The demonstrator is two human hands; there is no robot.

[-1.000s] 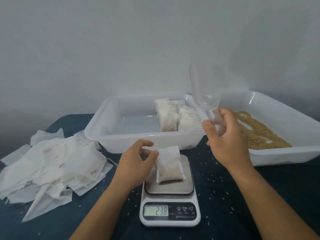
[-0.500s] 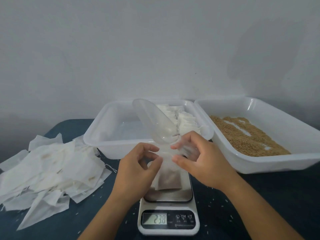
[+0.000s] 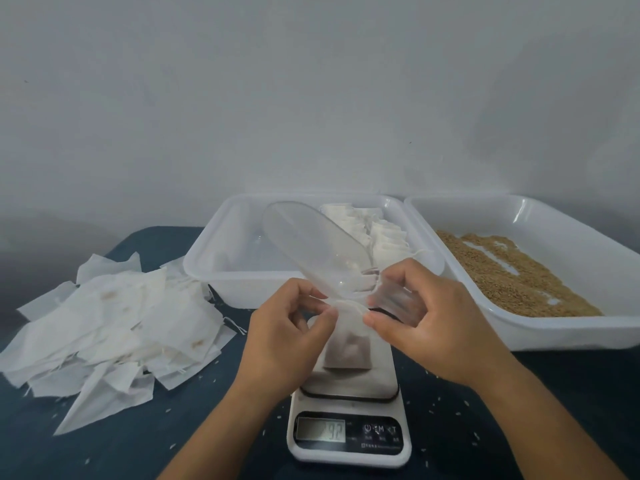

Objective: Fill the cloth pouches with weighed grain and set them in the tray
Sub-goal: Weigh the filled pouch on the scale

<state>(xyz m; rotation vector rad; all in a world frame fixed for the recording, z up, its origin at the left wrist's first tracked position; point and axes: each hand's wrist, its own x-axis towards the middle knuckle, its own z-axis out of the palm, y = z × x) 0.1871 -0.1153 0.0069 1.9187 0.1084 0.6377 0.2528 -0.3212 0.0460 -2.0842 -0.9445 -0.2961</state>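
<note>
Head view shows us closing a filled pouch (image 3: 347, 344) over the scale (image 3: 349, 424): our left hand (image 3: 287, 336) pinches one side of its gathered neck between thumb and fingertips, while our right hand (image 3: 429, 323) pinches the other side and also keeps the clear scoop (image 3: 318, 251) tucked in its curled fingers, bowl tilted up and away to the left. We judge the drawstring is being cinched, with the pouch bottom resting on or just above the platform. Next we must carry it to the tray (image 3: 221, 268) beside the filled pouches (image 3: 367, 230), without spilling.
</note>
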